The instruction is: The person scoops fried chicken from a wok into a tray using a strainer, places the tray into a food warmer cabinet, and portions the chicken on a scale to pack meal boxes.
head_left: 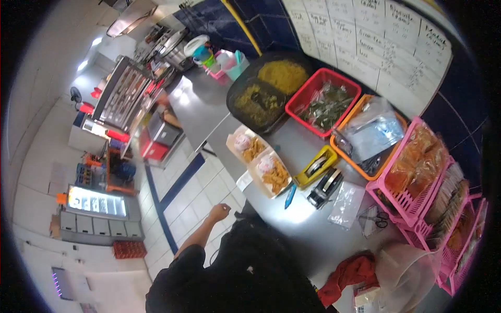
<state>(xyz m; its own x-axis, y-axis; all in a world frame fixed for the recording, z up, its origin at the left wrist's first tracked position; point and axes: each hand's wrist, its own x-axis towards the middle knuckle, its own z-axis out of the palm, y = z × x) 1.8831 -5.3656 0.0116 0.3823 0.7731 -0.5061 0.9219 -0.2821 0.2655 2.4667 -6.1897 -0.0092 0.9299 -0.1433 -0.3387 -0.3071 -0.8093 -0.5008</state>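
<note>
My left hand (pixel 219 212) hangs over the tiled floor, just left of the steel table's edge, its fingers curled in and nothing visible in them. My right hand does not show. Nearest on the table (pixel 250 195) are two open paper boxes (pixel 271 175) with fried food and pink-white wrapped portions. Right of them lie a blue marker (pixel 290 196), a yellow tape dispenser (pixel 316 166) and a black tape dispenser (pixel 325 188). A clear plastic bag (pixel 347 205) and black scissors (pixel 381 220) lie further right.
Behind are a black two-part pan (pixel 249 116) of yellow food, a red basket (pixel 290 108) of packets and an orange basket (pixel 367 176). Pink racks (pixel 389 203), a red cloth (pixel 350 275) and a clear container (pixel 404 271) stand right. Another person's arm (pixel 169 117) shows far left.
</note>
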